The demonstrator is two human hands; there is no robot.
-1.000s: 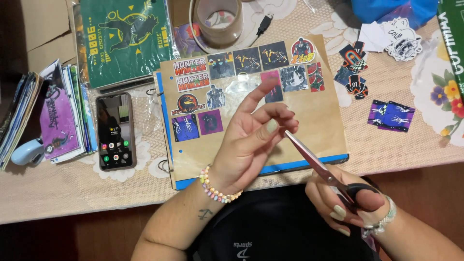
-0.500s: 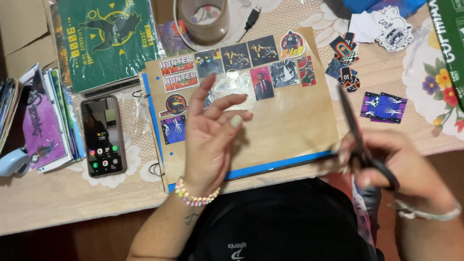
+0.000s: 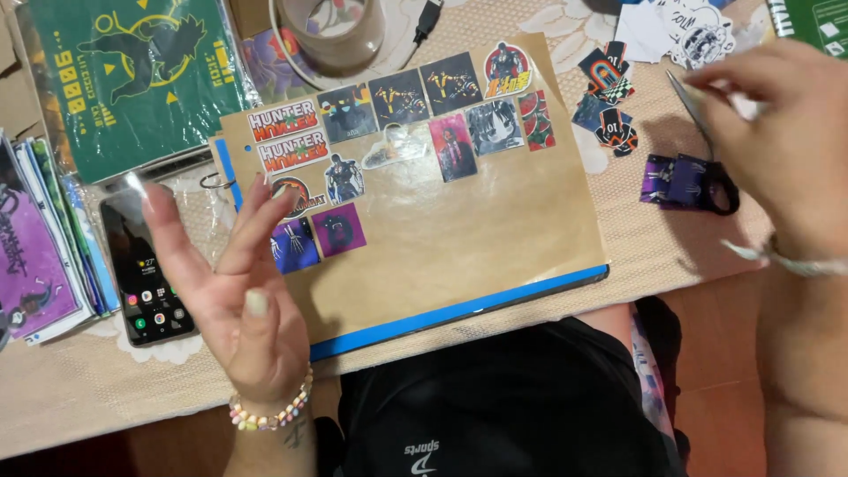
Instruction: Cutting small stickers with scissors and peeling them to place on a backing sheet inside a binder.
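Head view: looking down on a tabletop [image 3: 88,380] under a beige lace cloth, crowded with craft things.

Lying in the middle, a brown ring binder [image 3: 459,238] with a blue edge. Carrying two rows of stickers along its top and a few more down its left side; leaving the middle, right and bottom of the cover bare. Judging from that, sitting somewhere under halfway covered, with plenty of room left to fill.

Resting at the upper left, a green book [image 3: 132,79]; fanning out at the left edge, a stack of printed booklets [image 3: 35,256]; standing at the top, a tape roll [image 3: 331,35]; lying just left of the binder, a smartphone [image 3: 141,265] with its screen lit.

Hovering palm up over the binder's left edge, the left hand [image 3: 238,291], spread wide and holding nothing, wearing a bead bracelet [image 3: 269,411].

Reaching over the right side of the tabletop, the right hand [image 3: 777,141], pinching the blades of closed scissors [image 3: 707,168], black loops hanging down over a purple sticker [image 3: 662,181].

Waiting beside the binder, well apart from the cover, loose stickers [image 3: 609,97] and white cut-outs [image 3: 680,26], not yet stuck on.
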